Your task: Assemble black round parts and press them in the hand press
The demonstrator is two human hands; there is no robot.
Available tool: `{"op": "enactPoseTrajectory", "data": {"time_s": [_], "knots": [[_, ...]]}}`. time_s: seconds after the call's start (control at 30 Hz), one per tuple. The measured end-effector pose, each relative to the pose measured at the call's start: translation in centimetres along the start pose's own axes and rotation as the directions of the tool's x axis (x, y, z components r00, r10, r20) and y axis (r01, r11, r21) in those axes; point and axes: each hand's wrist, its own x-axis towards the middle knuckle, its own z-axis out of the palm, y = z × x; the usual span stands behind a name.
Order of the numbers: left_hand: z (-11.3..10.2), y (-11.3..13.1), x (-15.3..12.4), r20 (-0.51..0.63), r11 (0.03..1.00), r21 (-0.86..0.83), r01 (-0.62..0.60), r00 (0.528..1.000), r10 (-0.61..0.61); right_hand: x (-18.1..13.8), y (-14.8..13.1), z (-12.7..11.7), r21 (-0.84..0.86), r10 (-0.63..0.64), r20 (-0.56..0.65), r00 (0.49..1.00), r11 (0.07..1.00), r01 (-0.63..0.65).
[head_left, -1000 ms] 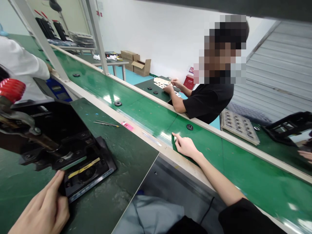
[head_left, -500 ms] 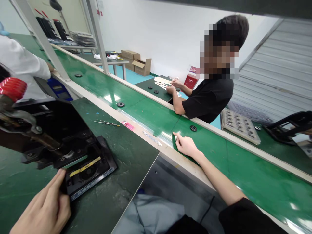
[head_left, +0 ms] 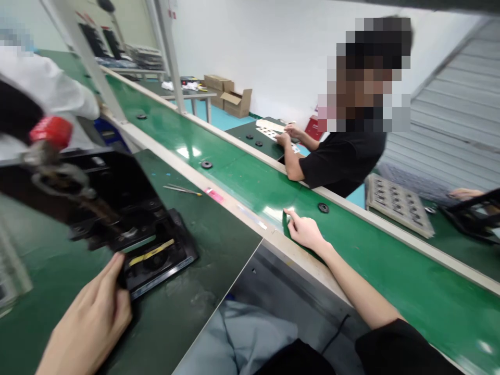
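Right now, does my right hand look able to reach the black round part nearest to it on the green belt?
Probably yes: the right hand is close to the black round part on the green belt, and nothing visible stands between them.

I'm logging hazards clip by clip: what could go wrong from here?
The left hand is at the fixture, near its clamp; fingers might get pinched if that moves.
The right hand is over the near side of the belt, short of the closest ring, which might be missed.
The tweezers lie loose near the belt and could get knocked.
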Motion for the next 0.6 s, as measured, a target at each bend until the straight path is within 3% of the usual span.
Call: {"op": "enactPoseTrajectory", "data": {"time_s": [0.13, 0.2, 0.33, 0.43, 0.6], "knots": [[-1.9, 2.1, 0.8, 0.079, 0.996, 0.080, -0.032, 0.997, 0.026, 1.7, -0.7, 1.3, 0.053, -0.022, -0.097, 0.995, 0.998, 0.027], [-2.3, 2.5, 0.9, 0.119, 0.997, 0.075, 0.003, 0.993, -0.012, 4.0, -1.7, 1.8, 0.081, -0.122, -0.176, 0.977, 0.987, 0.138], [-2.4, 2.6, 0.6, 0.171, 0.997, 0.042, 0.071, 0.982, -0.078, 10.5, -5.5, 1.2, 0.156, -0.369, -0.284, 0.885, 0.893, 0.422], [-2.3, 2.8, 0.4, 0.188, 0.994, 0.013, 0.109, 0.976, -0.109, 15.1, -9.2, -0.3, 0.204, -0.455, -0.201, 0.867, 0.847, 0.492], [-2.1, 2.8, 0.3, 0.208, 0.990, -0.012, 0.137, 0.969, -0.132, 20.1, -14.9, -1.8, 0.182, -0.402, -0.106, 0.910, 0.891, 0.415]]}}
